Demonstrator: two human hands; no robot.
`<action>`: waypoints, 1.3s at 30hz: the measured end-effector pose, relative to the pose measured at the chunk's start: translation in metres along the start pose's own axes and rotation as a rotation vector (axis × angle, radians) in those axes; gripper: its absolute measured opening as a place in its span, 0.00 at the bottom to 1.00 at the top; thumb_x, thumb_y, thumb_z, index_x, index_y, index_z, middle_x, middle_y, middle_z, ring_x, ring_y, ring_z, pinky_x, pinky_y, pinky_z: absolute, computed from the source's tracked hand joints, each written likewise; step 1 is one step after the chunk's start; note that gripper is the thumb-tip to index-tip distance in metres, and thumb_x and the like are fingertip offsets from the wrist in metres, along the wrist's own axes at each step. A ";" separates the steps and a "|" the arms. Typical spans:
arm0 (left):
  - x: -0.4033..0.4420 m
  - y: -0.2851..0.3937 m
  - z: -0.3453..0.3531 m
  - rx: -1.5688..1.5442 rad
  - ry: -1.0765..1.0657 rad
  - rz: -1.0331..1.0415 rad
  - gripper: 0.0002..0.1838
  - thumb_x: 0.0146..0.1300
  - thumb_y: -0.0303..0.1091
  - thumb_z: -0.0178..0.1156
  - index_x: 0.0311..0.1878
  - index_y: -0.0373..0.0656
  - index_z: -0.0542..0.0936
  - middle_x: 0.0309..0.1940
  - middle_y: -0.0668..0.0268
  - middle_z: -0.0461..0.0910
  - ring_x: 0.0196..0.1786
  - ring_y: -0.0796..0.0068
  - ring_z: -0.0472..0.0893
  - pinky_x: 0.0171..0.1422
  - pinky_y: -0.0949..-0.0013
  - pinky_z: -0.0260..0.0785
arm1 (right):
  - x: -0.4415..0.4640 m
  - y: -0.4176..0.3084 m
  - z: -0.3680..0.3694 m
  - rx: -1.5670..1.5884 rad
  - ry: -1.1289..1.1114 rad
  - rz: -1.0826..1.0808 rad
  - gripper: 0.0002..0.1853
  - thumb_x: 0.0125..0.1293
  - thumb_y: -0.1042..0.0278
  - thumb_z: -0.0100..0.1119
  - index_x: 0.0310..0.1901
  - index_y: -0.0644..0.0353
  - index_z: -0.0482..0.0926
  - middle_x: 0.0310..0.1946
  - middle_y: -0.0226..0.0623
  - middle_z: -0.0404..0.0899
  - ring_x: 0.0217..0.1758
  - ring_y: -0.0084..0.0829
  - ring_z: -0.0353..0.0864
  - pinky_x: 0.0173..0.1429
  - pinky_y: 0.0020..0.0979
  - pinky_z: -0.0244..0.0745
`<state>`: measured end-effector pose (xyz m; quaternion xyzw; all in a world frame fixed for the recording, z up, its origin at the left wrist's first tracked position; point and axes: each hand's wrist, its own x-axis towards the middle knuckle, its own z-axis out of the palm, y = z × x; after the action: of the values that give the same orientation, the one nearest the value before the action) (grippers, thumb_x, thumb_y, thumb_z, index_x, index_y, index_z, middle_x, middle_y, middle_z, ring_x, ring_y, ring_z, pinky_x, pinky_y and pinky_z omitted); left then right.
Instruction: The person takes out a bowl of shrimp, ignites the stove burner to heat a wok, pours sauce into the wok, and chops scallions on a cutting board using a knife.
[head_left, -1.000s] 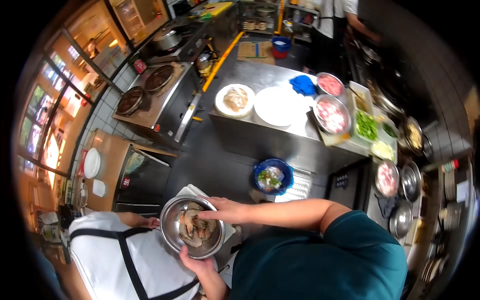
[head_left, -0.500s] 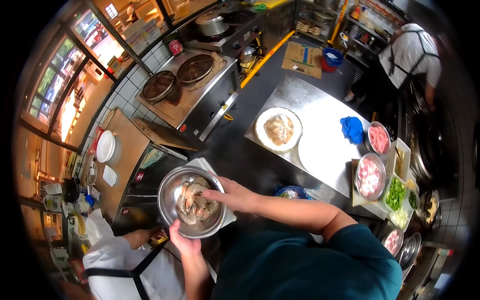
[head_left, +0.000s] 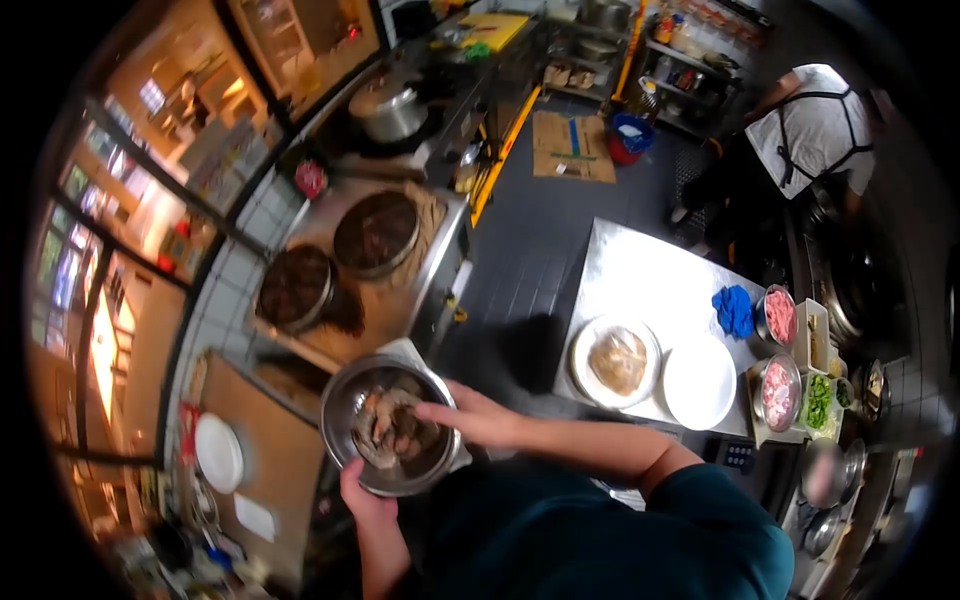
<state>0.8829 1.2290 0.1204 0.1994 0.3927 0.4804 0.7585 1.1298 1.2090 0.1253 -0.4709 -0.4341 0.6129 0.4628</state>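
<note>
Rectangular silvery metal counter (head_left: 622,258): on the right, carrying two round white plates side by side, a round white plate with tan food (head_left: 583,345) and a bare one (head_left: 700,382).
Round silver metal bowl (head_left: 343,385): between both hands.
Right hand (head_left: 480,414): closed on its side, thumb over the rim.
Left hand (head_left: 370,493): closed on the near rim.
Greyish-brown shrimp (head_left: 388,432): heaped inside.

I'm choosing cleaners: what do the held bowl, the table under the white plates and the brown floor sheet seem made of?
Bowl: probably polished metal, perhaps stainless steel; grey, shiny rim.
Table: apparently smooth metal; silvery glare.
Brown sheet: likely matte cardboard; tan, no shine.
</note>
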 end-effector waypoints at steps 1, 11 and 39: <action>0.020 0.014 0.002 0.011 -0.037 -0.034 0.36 0.64 0.46 0.56 0.72 0.33 0.69 0.68 0.51 0.75 0.69 0.51 0.75 0.76 0.50 0.65 | 0.012 -0.016 0.000 0.010 0.022 0.002 0.45 0.72 0.35 0.57 0.77 0.64 0.61 0.74 0.56 0.66 0.78 0.47 0.64 0.81 0.39 0.57; 0.172 0.056 0.081 0.120 -0.190 -0.105 0.34 0.63 0.44 0.59 0.69 0.34 0.72 0.64 0.53 0.79 0.65 0.54 0.79 0.73 0.53 0.70 | 0.089 -0.115 -0.058 0.095 0.247 0.096 0.41 0.74 0.39 0.59 0.76 0.63 0.64 0.70 0.49 0.72 0.75 0.38 0.68 0.78 0.37 0.62; 0.591 -0.189 0.719 0.232 -0.441 -0.548 0.17 0.64 0.37 0.64 0.53 0.38 0.84 0.51 0.59 0.85 0.55 0.65 0.82 0.66 0.61 0.71 | 0.209 -0.293 -0.757 0.144 0.559 0.284 0.48 0.73 0.29 0.50 0.70 0.76 0.67 0.69 0.58 0.71 0.76 0.46 0.65 0.82 0.41 0.53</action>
<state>1.6932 1.7193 0.1936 0.2703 0.3105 0.1569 0.8977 1.8910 1.5427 0.2362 -0.6431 -0.1755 0.5474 0.5059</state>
